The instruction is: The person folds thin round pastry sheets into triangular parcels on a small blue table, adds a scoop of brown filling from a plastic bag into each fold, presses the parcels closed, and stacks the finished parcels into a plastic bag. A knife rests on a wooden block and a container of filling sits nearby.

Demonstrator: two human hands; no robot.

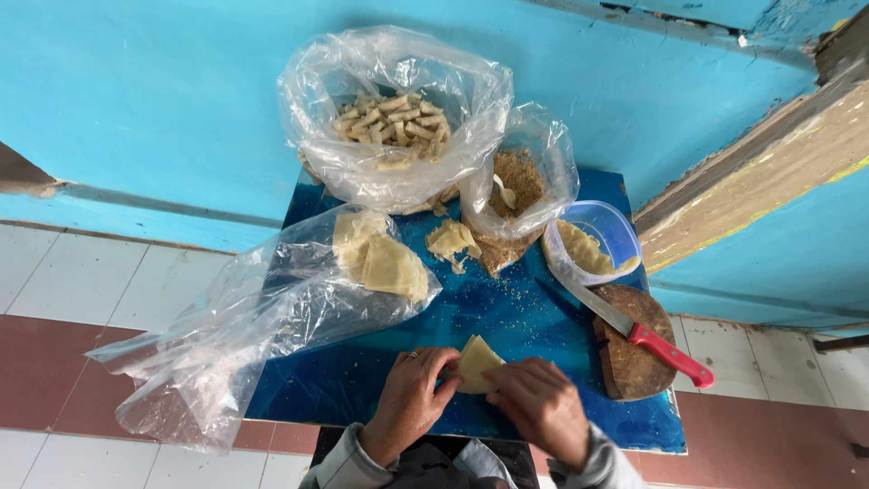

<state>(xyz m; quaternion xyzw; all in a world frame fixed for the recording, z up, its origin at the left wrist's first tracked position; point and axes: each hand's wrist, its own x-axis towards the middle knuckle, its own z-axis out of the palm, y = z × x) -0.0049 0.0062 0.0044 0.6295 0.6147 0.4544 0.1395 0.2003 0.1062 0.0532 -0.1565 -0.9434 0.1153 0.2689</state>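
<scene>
My left hand [409, 398] and my right hand [541, 405] both pinch a pale triangular piece of dough [476, 360] just above the near part of a blue table top [507, 317]. A ring shows on my left hand. More flat dough sheets [391, 266] lie on an open clear plastic bag [226, 335] to the left. A torn dough scrap [451, 239] rests mid-table.
A big clear bag of rolled pastry sticks [393, 122] stands at the back, next to a smaller bag of brown crumbly filling [518, 181] with a spoon. At right sit a blue tub [597, 237], a red-handled knife [634, 330] and a round wooden board [634, 353]. A tiled floor surrounds the table.
</scene>
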